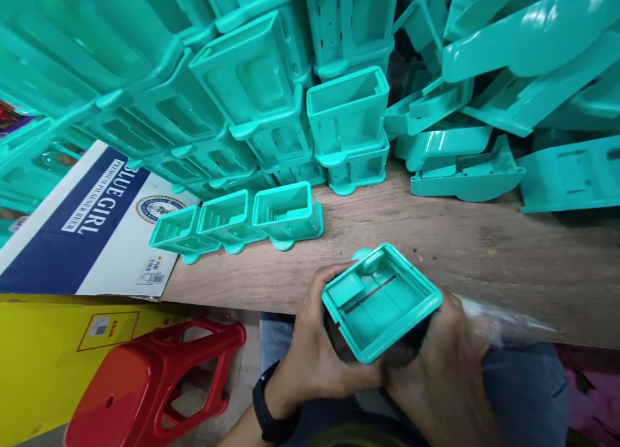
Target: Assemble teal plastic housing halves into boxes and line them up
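Wood-grained tabletop (465, 247) serves as the support surface. Stacked green housings (271, 72) occupy its far left and middle; tiers rest directly on one another, an arrangement that probably saves floor area on the table. Curved green shells (527, 59) lie in a loose heap at far right, at mixed angles, apparently unsorted.

Three green containers (285, 211) stand in a row in front of the stacks, openings upward, side by side; this spacing likely keeps each within easy reach. A Blue Girl carton (104, 227) stands at the left end of this row. A red stool (116, 382) is on the floor below.

Held unit: one green housing (382, 311), located above the near table edge, in front of the person's lap. It is tilted, its opening facing the head camera, presumably to expose the interior for viewing. Below the rim its sides appear dark; shadow or separate part cannot be determined.

Left hand (322, 356): fingers curled around the left side, spread only to the housing's width. Right hand (443, 363): fingers wrapped against the opposite side, near a clear plastic bag (508, 324). Two-sided support likely limits rotation.
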